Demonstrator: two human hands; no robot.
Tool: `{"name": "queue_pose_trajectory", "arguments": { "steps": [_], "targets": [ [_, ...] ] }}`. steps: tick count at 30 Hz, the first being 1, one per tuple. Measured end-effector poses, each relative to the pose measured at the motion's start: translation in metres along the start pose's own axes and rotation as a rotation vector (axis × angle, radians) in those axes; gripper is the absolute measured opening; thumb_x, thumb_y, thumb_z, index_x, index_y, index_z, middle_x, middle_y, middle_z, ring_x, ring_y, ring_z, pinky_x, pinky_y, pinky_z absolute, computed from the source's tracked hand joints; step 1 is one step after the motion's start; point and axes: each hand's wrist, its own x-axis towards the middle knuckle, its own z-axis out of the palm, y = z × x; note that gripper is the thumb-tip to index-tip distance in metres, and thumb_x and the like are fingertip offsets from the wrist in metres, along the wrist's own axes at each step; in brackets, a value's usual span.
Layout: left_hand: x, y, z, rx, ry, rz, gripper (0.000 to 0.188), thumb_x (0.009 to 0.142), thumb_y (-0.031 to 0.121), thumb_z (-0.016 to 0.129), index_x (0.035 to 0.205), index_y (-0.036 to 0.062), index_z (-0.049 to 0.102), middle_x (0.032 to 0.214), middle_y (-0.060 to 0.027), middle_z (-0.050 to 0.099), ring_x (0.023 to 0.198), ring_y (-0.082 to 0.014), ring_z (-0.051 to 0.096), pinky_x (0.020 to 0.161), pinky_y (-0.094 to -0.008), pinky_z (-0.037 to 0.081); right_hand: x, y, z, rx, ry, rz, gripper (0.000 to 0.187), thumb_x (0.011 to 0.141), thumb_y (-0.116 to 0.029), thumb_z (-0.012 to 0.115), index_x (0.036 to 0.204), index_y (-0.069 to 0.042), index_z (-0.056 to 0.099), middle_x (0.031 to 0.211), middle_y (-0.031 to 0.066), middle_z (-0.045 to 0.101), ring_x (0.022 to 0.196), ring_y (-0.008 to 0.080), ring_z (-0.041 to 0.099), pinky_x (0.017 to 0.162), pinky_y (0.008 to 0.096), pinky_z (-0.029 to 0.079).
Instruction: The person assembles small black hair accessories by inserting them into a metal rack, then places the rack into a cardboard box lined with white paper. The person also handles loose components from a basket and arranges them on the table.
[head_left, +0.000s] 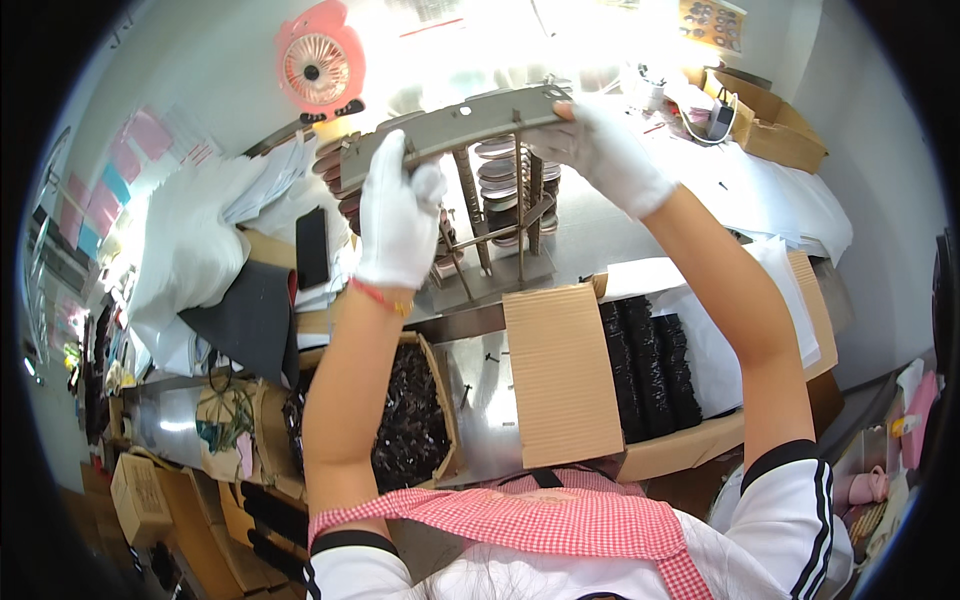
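Both my hands wear white gloves and are raised over the worktable. A long grey metal bar (450,126) with small tabs and holes lies across the top of a metal rack (520,215). My left hand (396,215) is closed on the bar's left part, fingers at its near edge. My right hand (605,155) grips its right end, thumb on top and fingers partly hidden beneath. Stacks of thin rounded pieces (498,180), dark and light-edged, stand in the rack below the bar. Whether the bar is fixed to the rack, I cannot tell.
Nearer me are a box of shiny dark pieces (412,410), a cardboard flap (562,375) and a box with black rolls (650,370). A black phone (312,247) lies on the left near white sheets (190,230). A pink fan (318,65) stands at the back.
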Motion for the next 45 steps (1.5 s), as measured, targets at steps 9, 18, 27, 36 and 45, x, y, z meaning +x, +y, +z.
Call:
{"name": "queue_pose_trajectory", "arguments": {
  "steps": [9, 18, 27, 36, 45],
  "targets": [
    [-0.067, -0.098, -0.040, 0.898, 0.277, -0.443, 0.060, 0.100, 0.056, 0.045, 0.103, -0.0011, 0.063, 0.096, -0.0056, 0.061, 0.086, -0.0121, 0.055, 0.078, -0.0260, 0.044, -0.084, 0.061, -0.083, -0.291, 0.024, -0.078, 0.039, 0.093, -0.015, 0.067, 0.129, -0.002, 0.060, 0.120, 0.0027, 0.066, 0.108, 0.0074, 0.057, 0.097, 0.0254, 0.045],
    [-0.100, -0.172, 0.004, 0.930, -0.403, -0.442, 0.026, 0.095, 0.022, 0.057, 0.111, 0.0006, 0.059, 0.112, -0.0122, 0.063, 0.110, -0.0266, 0.060, 0.098, -0.0360, 0.045, -0.070, 0.154, -0.174, -0.878, 0.314, 0.170, 0.025, 0.082, -0.010, 0.071, 0.106, -0.002, 0.071, 0.096, 0.0130, 0.073, 0.090, 0.0218, 0.070, 0.082, 0.0301, 0.053],
    [-0.061, -0.248, -0.011, 1.808, -0.311, 0.213, 0.063, 0.078, 0.026, 0.071, 0.129, -0.0029, 0.050, 0.137, -0.0236, 0.046, 0.131, -0.0447, 0.038, 0.113, -0.0527, 0.030, -0.070, 0.119, -0.222, -1.225, 0.341, 0.176, 0.052, 0.080, -0.027, 0.073, 0.125, -0.004, 0.063, 0.113, 0.0181, 0.070, 0.107, 0.0303, 0.066, 0.093, 0.0371, 0.050],
    [-0.057, -0.264, 0.005, 2.038, -0.214, 0.267, 0.054, 0.074, 0.014, 0.065, 0.126, 0.0003, 0.058, 0.127, -0.0162, 0.057, 0.121, -0.0420, 0.048, 0.107, -0.0505, 0.038, -0.027, 0.132, -0.222, -0.662, 0.043, 0.177, 0.060, 0.080, -0.007, 0.071, 0.137, -0.004, 0.054, 0.114, 0.0092, 0.065, 0.109, 0.0147, 0.059, 0.100, 0.0270, 0.045],
    [-0.058, -0.275, 0.009, 2.054, -0.107, 0.167, 0.061, 0.068, 0.010, 0.063, 0.129, 0.0047, 0.056, 0.128, -0.0144, 0.056, 0.127, -0.0408, 0.046, 0.108, -0.0488, 0.039, -0.050, 0.160, -0.191, -0.914, 0.152, -0.265, 0.050, 0.082, 0.005, 0.063, 0.131, -0.006, 0.060, 0.121, 0.0103, 0.068, 0.103, 0.0256, 0.068, 0.091, 0.0324, 0.054]
  ]
}}
